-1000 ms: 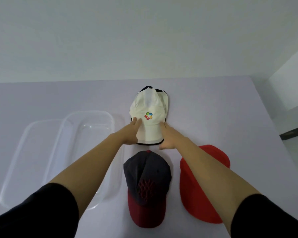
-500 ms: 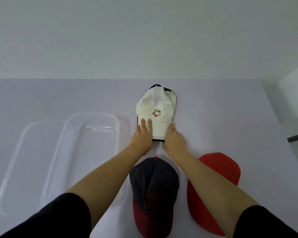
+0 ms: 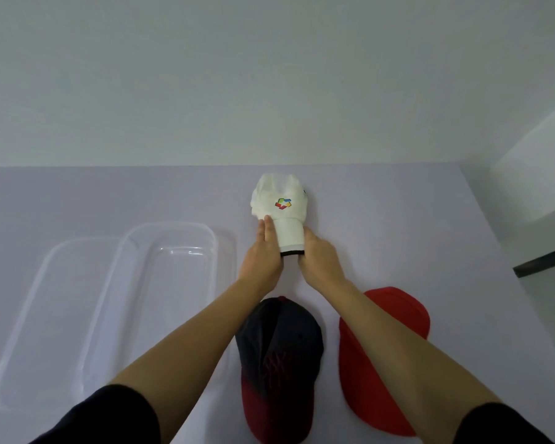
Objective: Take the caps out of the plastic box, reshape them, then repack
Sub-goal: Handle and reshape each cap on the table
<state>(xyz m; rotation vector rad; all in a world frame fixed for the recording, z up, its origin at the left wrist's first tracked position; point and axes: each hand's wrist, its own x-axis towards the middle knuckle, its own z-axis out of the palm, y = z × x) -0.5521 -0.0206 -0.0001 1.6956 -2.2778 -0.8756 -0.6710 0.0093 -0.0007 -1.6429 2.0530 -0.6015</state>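
In the middle of the frame, the left hand (image 3: 261,261) and right hand (image 3: 318,257) squeeze the white cap (image 3: 281,213); the plastic box (image 3: 161,302) at left is empty, so repacking looks undone.

Soft even light, faint shadows, wide-angle edge distortion.

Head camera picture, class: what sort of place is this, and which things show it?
Probably a bare staged workroom, not a shop or home: a plain pale table against a blank wall, holding only three caps and a clear plastic box.
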